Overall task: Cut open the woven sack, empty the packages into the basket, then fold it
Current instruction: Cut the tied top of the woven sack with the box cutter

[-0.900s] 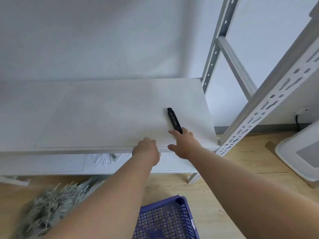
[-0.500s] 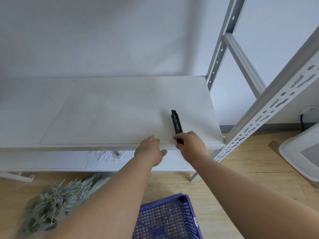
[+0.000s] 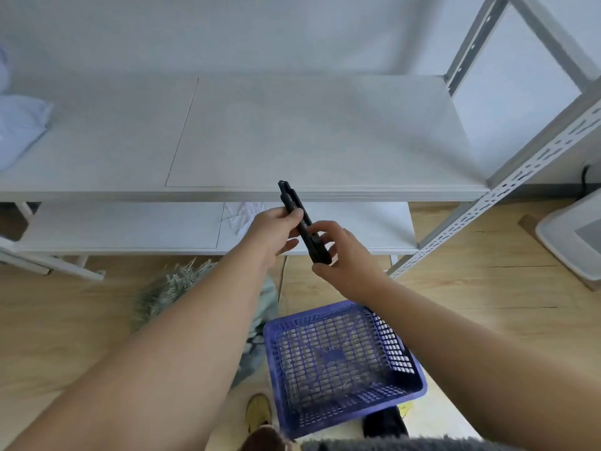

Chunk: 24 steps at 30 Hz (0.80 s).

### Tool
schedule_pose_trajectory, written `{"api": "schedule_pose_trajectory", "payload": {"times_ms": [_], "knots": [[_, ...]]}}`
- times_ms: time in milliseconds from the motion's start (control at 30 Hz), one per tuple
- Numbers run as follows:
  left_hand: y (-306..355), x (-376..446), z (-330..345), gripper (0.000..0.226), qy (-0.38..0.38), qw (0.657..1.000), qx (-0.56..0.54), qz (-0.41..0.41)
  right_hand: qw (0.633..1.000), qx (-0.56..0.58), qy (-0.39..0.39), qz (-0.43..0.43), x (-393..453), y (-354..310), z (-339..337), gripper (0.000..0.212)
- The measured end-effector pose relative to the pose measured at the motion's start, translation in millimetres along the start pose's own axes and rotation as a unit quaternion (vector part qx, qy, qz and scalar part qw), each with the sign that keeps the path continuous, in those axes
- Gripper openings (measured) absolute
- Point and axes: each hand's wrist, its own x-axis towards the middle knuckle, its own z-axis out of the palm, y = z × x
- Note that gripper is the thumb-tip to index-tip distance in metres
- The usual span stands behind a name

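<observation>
You hold a black cutter (image 3: 302, 222) in both hands, in the air just in front of the near edge of the white shelf (image 3: 292, 131). Your left hand (image 3: 274, 231) grips its upper half, thumb laid against the body, while your right hand (image 3: 341, 252) curls round its lower end, fingers pinching the grip. The cutter tilts with its tip up and to the far left. Below your arms, the purple basket (image 3: 406, 379) sits on the wooden floor (image 3: 471, 288), and whether anything lies inside it you cannot tell. To the left of the basket, partly hidden behind your left forearm, the woven sack (image 3: 169, 288) lies on the floor with its frayed end showing. A folded pale blue cloth (image 3: 19, 125) rests at the far left end of the shelf.
</observation>
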Motion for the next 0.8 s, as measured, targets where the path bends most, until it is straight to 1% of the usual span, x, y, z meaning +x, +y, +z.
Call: {"api": "schedule_pose_trajectory", "payload": {"times_ms": [67,100,200,300,433,533,667,733,800], "knots": [[-10,-8,-37,0.014,0.013,1.0,-0.022,-0.007,0.998,0.058,-0.005,0.028,-3,-25,30,0.054],[-13,-12,-53,0.012,0.017,0.999,-0.031,-0.012,0.993,0.101,-0.009,0.06,-2,-35,42,0.051],[-19,-28,-102,0.01,0.019,0.997,-0.063,-0.035,0.962,0.217,-0.061,0.152,0,-69,75,0.033],[-22,-45,-136,0.012,0.005,0.997,-0.07,-0.042,0.939,0.284,-0.092,0.173,-5,-97,99,0.024],[-24,-63,-153,0.019,-0.031,0.997,-0.066,-0.033,0.933,0.294,-0.1,0.184,-15,-119,114,0.026],[-31,-73,-160,0.018,-0.022,0.996,-0.077,-0.025,0.934,0.287,-0.104,0.185,-20,-126,124,0.027],[-45,-87,-165,0.016,-0.013,0.996,-0.084,-0.029,0.926,0.303,-0.107,0.2,-30,-127,138,0.029],[-53,-94,-159,0.015,-0.028,0.995,-0.089,-0.034,0.926,0.292,-0.093,0.218,-38,-120,141,0.036],[-63,-98,-146,0.014,-0.046,0.995,-0.082,-0.038,0.923,0.294,-0.061,0.242,-48,-111,140,0.043]]}}
